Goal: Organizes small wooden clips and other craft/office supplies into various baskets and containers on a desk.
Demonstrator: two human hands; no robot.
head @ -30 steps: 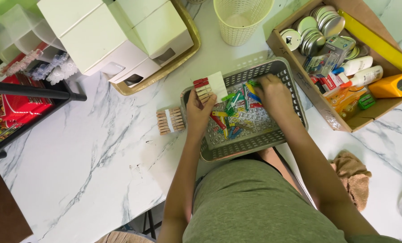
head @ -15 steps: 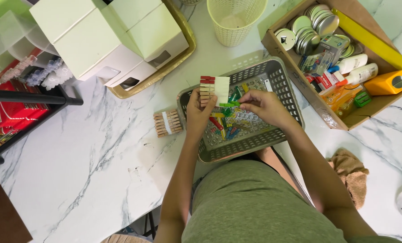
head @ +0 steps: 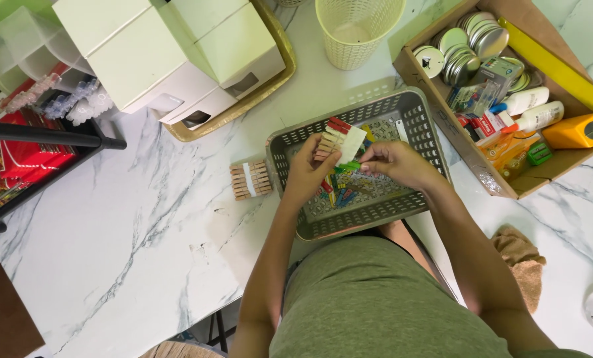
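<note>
My left hand [head: 308, 174] holds up a white card [head: 347, 143] with several small wooden and red clothespins clipped along its edge, over a grey perforated basket [head: 416, 114]. Right beside the card, my right hand [head: 397, 163] pinches a small green clothespin [head: 347, 167] between thumb and fingers. More coloured clothespins [head: 339, 194] lie loose on the basket floor under both hands. A second card of plain wooden clothespins [head: 251, 179] lies on the marble table just left of the basket.
A cardboard box [head: 465, 156] at the right holds round tins, white bottles and an orange item. A cream mesh bin [head: 357, 30] stands behind the basket. White drawer units sit on a gold tray [head: 270, 86] at the back left. A tan cloth [head: 521, 262] lies at the right.
My right hand came out of the basket's right side and moved left to the card, now with a green clothespin in its fingers. The left hand kept the card raised.
</note>
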